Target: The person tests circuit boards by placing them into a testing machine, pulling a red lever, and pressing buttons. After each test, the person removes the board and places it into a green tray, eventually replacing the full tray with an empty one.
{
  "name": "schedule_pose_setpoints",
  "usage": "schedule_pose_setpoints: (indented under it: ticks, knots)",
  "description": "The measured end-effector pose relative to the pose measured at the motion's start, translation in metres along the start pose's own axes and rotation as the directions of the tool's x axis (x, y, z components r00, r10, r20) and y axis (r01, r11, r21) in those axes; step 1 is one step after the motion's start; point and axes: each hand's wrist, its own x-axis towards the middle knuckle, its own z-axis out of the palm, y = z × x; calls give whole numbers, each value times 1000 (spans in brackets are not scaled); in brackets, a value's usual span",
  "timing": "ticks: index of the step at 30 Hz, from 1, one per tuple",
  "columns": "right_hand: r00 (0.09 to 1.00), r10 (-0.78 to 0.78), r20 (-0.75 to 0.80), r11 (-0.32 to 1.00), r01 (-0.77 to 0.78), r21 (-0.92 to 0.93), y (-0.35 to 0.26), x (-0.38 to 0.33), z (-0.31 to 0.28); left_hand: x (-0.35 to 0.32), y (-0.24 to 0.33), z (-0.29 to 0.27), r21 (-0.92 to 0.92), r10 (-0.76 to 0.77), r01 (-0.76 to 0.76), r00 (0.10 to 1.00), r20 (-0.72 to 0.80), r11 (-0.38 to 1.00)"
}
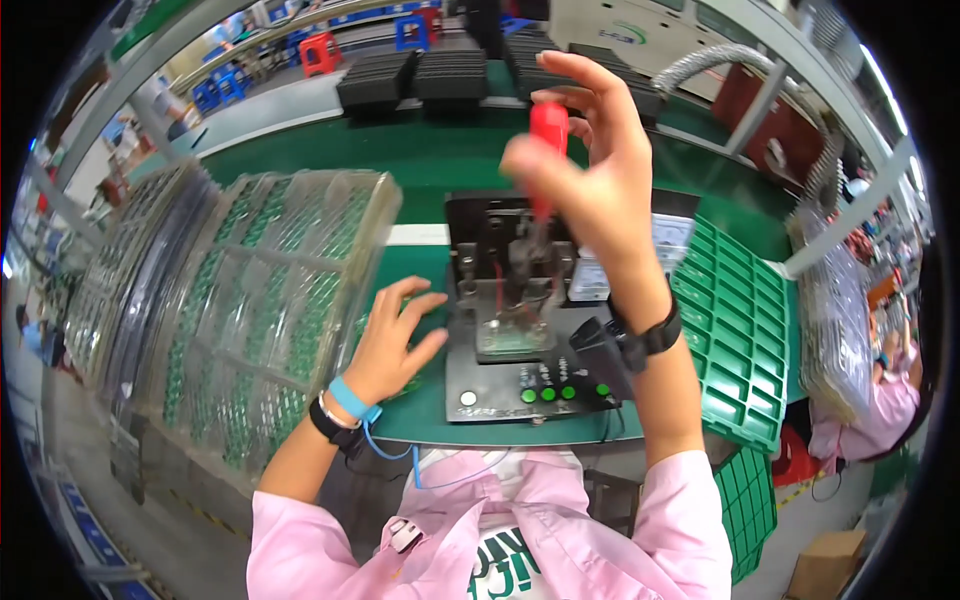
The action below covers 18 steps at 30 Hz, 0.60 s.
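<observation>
A black test fixture (468,365) stands on the green table in front of me, with a metal press mechanism and a clear plate (513,338) under it. My right hand (605,185) is raised above the fixture, its thumb and fingers closed round the red lever handle (548,128), which points upward; the thumb is blurred. Beside the fixture's left edge, my left hand (385,340) has its fingers spread and holds nothing. A blue wrist strap (352,400) with a cord is on my left wrist.
Stacked clear trays with green pieces (270,300) fill the left side. Green compartment trays (735,330) lie at the right, near more clear trays (835,310). Black racks (450,80) line the far edge. A person in pink (870,415) sits at far right.
</observation>
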Motion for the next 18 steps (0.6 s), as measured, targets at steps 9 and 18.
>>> schedule_pose_setpoints:
  ticks: [9,18]
  knots:
    - [926,301,-229,934,-335,-123,16,-126,-31,-15,-65,-1,172,-248,235,967,58,957]
    - [651,675,346,737,-578,-350,0,-178,-14,-16,-64,5,310,-326,252,921,215,917]
